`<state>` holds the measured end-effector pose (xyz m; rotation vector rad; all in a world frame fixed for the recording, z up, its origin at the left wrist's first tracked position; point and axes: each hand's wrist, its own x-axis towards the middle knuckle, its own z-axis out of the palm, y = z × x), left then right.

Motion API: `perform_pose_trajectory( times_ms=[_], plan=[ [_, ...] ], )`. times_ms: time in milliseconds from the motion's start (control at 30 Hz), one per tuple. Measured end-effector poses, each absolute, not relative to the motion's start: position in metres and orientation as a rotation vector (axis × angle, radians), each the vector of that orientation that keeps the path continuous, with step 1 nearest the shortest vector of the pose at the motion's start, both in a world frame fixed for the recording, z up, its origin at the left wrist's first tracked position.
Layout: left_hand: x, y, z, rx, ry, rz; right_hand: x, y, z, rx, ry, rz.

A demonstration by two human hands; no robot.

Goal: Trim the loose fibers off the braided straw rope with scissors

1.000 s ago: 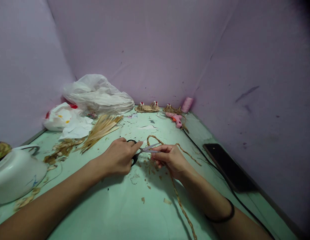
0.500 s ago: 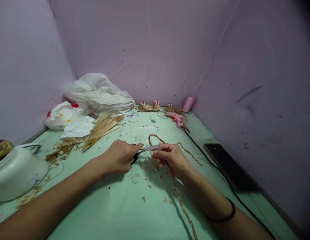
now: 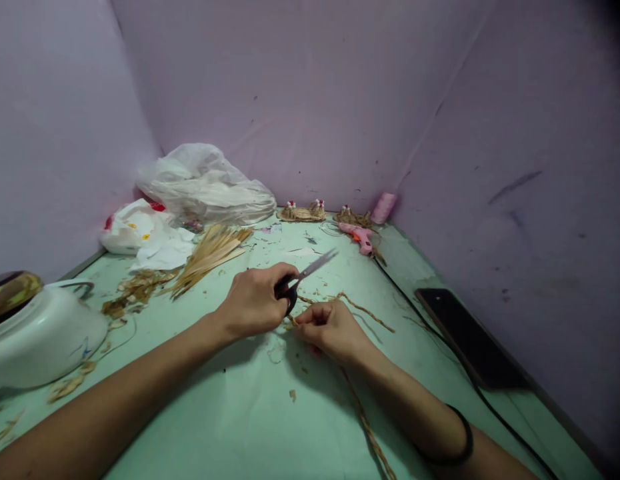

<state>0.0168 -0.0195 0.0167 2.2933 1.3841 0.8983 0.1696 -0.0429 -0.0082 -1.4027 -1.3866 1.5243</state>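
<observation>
A pair of scissors [image 3: 314,267] with black handles is in my left hand [image 3: 257,298]; its blades point up and to the right, away from me. My right hand [image 3: 335,330] pinches a braided straw cord [image 3: 363,417] between thumb and fingers, close beside the scissor handles. One length of the cord runs down toward the near edge of the table, and another stretches out to the right beyond my hand. A short bit of cord shows between my two hands. My left fingertips are partly hidden behind the handles.
Dry straw strips [image 3: 210,257], a plastic bag [image 3: 205,183] and a white pot [image 3: 50,333] stand at left. A pink glue gun [image 3: 359,238], pink thread spool [image 3: 384,207] and small woven pieces [image 3: 304,213] sit at the back. A phone [image 3: 467,337] and black cable lie right.
The scissors have swung upward, and their blades have come away from my right hand and the cord. My right hand has shifted slightly left and lower, and the cord loop above it has dropped.
</observation>
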Motion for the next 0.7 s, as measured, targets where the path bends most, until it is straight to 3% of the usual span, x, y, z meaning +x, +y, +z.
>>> perform_pose_trajectory(
  times_ms=[167, 300, 700],
  plan=[
    [0.02, -0.004, 0.015, 1.317, 1.177, 1.305, 0.166, -0.045, -0.005, -1.316, -1.241, 1.577],
    [0.016, 0.008, 0.016, 0.869, 1.142, 1.387, 0.167, -0.045, -0.004, -1.23, -1.15, 1.653],
    [0.002, 0.026, -0.004, 0.899, 1.295, 1.408, 0.17, -0.054, -0.006, -0.919, -1.208, 1.772]
  ],
)
